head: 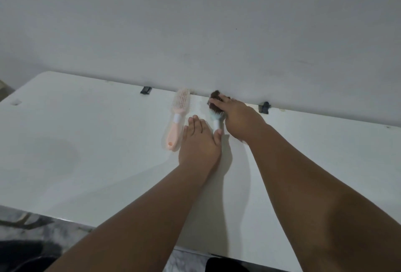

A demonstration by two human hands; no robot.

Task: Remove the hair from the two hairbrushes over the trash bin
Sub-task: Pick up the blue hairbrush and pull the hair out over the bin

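A pale blue hairbrush point(215, 120) lies on the white table point(86, 141) near the wall, its head covered by a dark brown clump of hair point(214, 95). My right hand point(238, 117) reaches over the head and its fingertips grip the hair clump. My left hand point(198, 143) lies flat on the table, with the thumb pressing the end of the blue brush's white handle. A pink hairbrush point(176, 117) lies just left of my left hand, with nothing touching it; its bristles look free of hair.
The table's far edge meets a plain white wall point(195, 22), with two dark clips point(145, 90) point(264, 107) along that edge. Below the near table edge is patterned floor, with a dark round shape point(23, 254) at the bottom left; I cannot tell what it is.
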